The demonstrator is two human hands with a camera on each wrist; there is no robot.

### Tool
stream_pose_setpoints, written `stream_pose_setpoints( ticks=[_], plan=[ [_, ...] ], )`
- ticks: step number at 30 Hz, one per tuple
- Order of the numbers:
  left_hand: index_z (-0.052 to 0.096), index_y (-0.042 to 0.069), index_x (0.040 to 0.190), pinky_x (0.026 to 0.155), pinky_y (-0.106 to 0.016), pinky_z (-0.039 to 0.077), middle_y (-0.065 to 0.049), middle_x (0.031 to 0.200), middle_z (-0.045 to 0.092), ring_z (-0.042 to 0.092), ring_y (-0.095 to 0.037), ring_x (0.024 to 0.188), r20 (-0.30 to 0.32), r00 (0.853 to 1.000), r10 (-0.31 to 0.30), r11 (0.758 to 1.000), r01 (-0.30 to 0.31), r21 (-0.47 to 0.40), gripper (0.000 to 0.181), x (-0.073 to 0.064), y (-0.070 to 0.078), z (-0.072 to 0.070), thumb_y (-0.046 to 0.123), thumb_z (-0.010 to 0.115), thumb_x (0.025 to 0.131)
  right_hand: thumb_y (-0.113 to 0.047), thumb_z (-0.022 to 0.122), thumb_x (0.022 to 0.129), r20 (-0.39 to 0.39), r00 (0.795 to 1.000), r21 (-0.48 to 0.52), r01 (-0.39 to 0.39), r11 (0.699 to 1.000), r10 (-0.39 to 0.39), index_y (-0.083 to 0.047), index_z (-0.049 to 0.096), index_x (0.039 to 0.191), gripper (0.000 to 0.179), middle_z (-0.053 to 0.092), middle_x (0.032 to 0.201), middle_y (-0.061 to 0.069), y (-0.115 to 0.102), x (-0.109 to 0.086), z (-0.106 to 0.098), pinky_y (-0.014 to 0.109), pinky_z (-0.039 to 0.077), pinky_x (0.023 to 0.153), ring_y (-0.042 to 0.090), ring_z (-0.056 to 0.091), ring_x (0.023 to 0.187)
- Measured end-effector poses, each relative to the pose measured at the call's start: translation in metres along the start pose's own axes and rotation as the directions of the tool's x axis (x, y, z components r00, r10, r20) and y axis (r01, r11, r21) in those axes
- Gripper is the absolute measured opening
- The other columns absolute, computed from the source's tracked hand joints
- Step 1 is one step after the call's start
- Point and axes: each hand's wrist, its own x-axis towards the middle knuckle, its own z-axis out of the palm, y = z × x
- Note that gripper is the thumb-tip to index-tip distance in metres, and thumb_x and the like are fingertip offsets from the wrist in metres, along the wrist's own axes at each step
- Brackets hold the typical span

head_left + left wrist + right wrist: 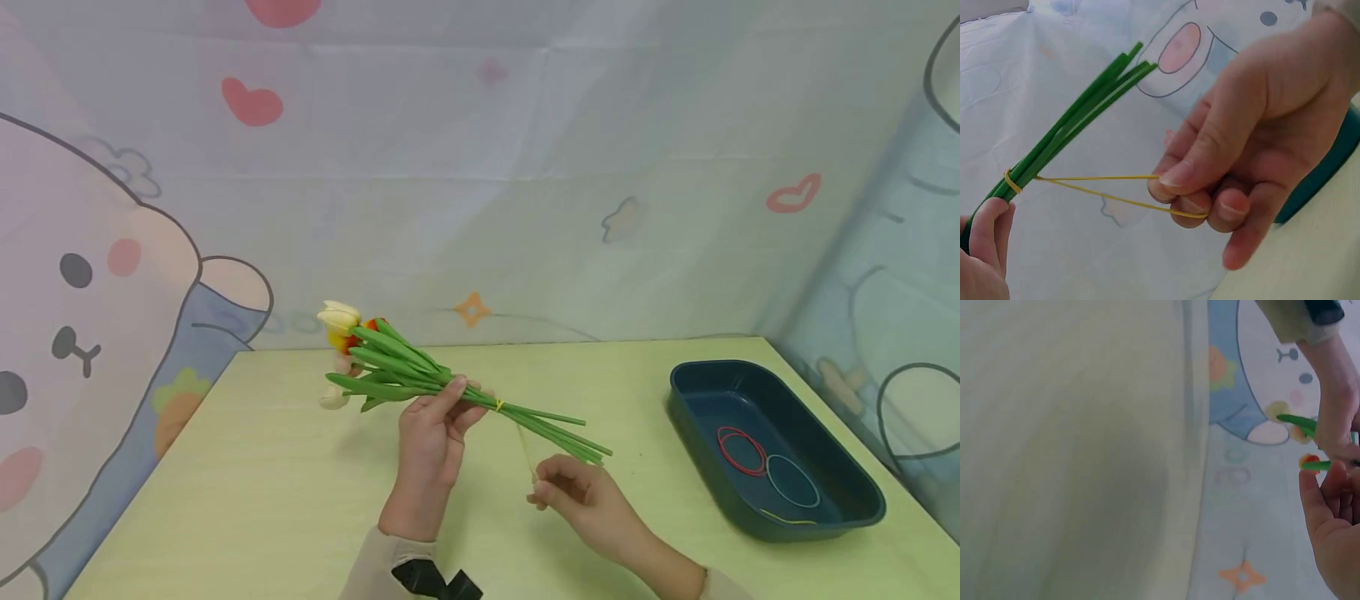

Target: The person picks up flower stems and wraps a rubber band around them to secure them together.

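My left hand (438,429) grips a bunch of artificial tulips (397,371) by the green stems, above the table. Pale and red-yellow blooms point left; the cut stem ends point right. A yellow rubber band (1104,192) is wound round the stems just beyond the left fingers. From there one loop of it is stretched out to my right hand (588,504), which pinches the loop with thumb and fingers, below the stem ends in the head view. In the left wrist view, the right hand (1241,144) shows the two taut strands running to its fingertips.
On the right of the table (247,475) stands a dark blue tray (693,442). Inside lie red rubber bands (738,450), a light green band (795,483) and a yellow band (787,520). A printed cloth backdrop (487,208) hangs behind the table.
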Motion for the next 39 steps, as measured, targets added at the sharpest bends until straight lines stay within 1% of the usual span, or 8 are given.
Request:
stream_pose_setpoints(
  ticks=[5, 9, 16, 21, 26, 29, 34, 39],
  plan=[
    [0.066, -0.003, 0.077, 0.072, -0.031, 0.057, -0.007, 0.075, 0.065, 0.067, -0.019, 0.07, -0.057, 0.984, 0.166, 0.98, -0.158, 0.121, 0.014, 0.001, -0.005, -0.003, 0.009, 0.063, 0.084, -0.023, 0.055, 0.089, -0.042, 0.996, 0.02, -0.08, 0.997, 0.081, -0.001, 0.057, 0.094, 0.022, 0.059, 0.083, 0.011, -0.012, -0.01, 0.024, 0.024, 0.053, 0.074, 0.013, 0.06, 0.077],
    [0.063, -0.012, 0.086, 0.072, -0.036, 0.057, -0.009, 0.079, 0.065, 0.067, -0.018, 0.073, -0.022, 0.949, 0.314, 0.909, -0.293, 0.296, 0.028, 0.001, -0.01, -0.007, 0.016, 0.065, 0.083, -0.025, 0.055, 0.089, -0.046, 0.995, 0.021, -0.084, 0.996, 0.085, -0.006, 0.057, 0.091, 0.02, 0.058, 0.082, 0.011, -0.027, -0.016, 0.031, 0.024, 0.051, 0.072, 0.014, 0.058, 0.077],
    [0.065, -0.01, 0.083, 0.065, -0.036, 0.058, -0.017, 0.083, 0.064, 0.066, -0.015, 0.072, 0.102, 0.891, 0.443, 0.772, -0.437, 0.461, 0.022, 0.001, -0.016, -0.011, 0.012, 0.065, 0.082, -0.011, 0.053, 0.09, -0.003, 0.976, -0.161, 0.215, 0.963, -0.218, -0.014, 0.056, 0.09, 0.004, 0.053, 0.079, 0.002, -0.052, -0.021, 0.015, 0.021, 0.051, 0.062, 0.01, 0.053, 0.073],
    [0.066, -0.008, 0.085, 0.063, -0.034, 0.058, -0.024, 0.083, 0.063, 0.067, -0.016, 0.071, 0.231, 0.892, 0.389, 0.739, -0.452, 0.5, 0.017, -0.001, -0.017, -0.008, 0.009, 0.064, 0.082, 0.006, 0.051, 0.087, -0.011, 0.933, -0.203, 0.351, 0.914, -0.36, -0.01, 0.056, 0.09, 0.017, 0.05, 0.074, 0.002, -0.068, -0.016, -0.017, 0.021, 0.049, 0.052, 0.011, 0.05, 0.065],
    [0.064, -0.01, 0.089, 0.064, -0.033, 0.058, -0.027, 0.084, 0.062, 0.067, -0.014, 0.071, 0.309, 0.937, 0.164, 0.782, -0.314, 0.539, 0.018, -0.006, -0.01, 0.001, 0.007, 0.063, 0.083, 0.007, 0.047, 0.089, 0.003, 0.949, -0.213, 0.309, 0.927, -0.315, -0.011, 0.053, 0.085, 0.019, 0.039, 0.065, 0.0, -0.08, -0.009, -0.052, 0.024, 0.032, 0.038, 0.011, 0.035, 0.051],
    [0.063, -0.013, 0.089, 0.066, -0.036, 0.058, -0.022, 0.083, 0.063, 0.066, -0.012, 0.07, 0.343, 0.939, 0.019, 0.817, -0.212, 0.537, 0.022, -0.008, -0.003, 0.004, 0.008, 0.062, 0.084, 0.009, 0.044, 0.09, 0.038, 0.946, -0.197, 0.323, 0.926, -0.322, -0.009, 0.05, 0.083, 0.02, 0.036, 0.065, 0.001, -0.079, -0.005, -0.067, 0.026, 0.032, 0.041, 0.012, 0.034, 0.053],
    [0.066, -0.007, 0.086, 0.067, -0.038, 0.058, -0.005, 0.079, 0.064, 0.067, -0.016, 0.069, 0.433, 0.889, -0.149, 0.907, -0.052, 0.419, 0.018, -0.009, 0.008, 0.002, 0.011, 0.061, 0.085, 0.009, 0.043, 0.09, 0.073, 0.94, -0.143, 0.34, 0.93, -0.332, -0.007, 0.05, 0.084, 0.019, 0.038, 0.067, 0.003, -0.064, 0.003, -0.073, 0.028, 0.032, 0.044, 0.014, 0.036, 0.057],
    [0.068, 0.006, 0.085, 0.068, -0.029, 0.057, -0.002, 0.084, 0.062, 0.067, -0.017, 0.074, 0.545, 0.823, -0.16, 0.973, 0.038, 0.228, 0.02, -0.007, 0.013, -0.003, 0.003, 0.049, 0.091, 0.005, 0.043, 0.091, 0.133, 0.95, -0.065, 0.291, 0.954, -0.281, -0.006, 0.05, 0.084, 0.015, 0.038, 0.065, 0.007, -0.04, 0.011, -0.06, 0.03, 0.034, 0.044, 0.016, 0.037, 0.056]
  ],
)
